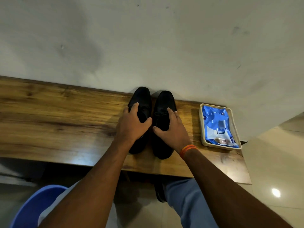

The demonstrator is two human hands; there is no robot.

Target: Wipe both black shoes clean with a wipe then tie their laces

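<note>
Black shoes [152,120] side by side, left grip [131,125] and right grip [172,129] each clasping 1

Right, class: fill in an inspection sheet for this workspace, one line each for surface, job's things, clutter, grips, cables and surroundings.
Surface: wooden table set against a wall.
Job's things: two black shoes side by side, left shoe, right shoe; blue wipes pack lying in a cream tray.
Clutter: nothing seen.
Grips: left hand holds the left shoe; right hand holds the right shoe.
Cables: nothing seen.
Surroundings: blue chair, tiled floor.
</note>
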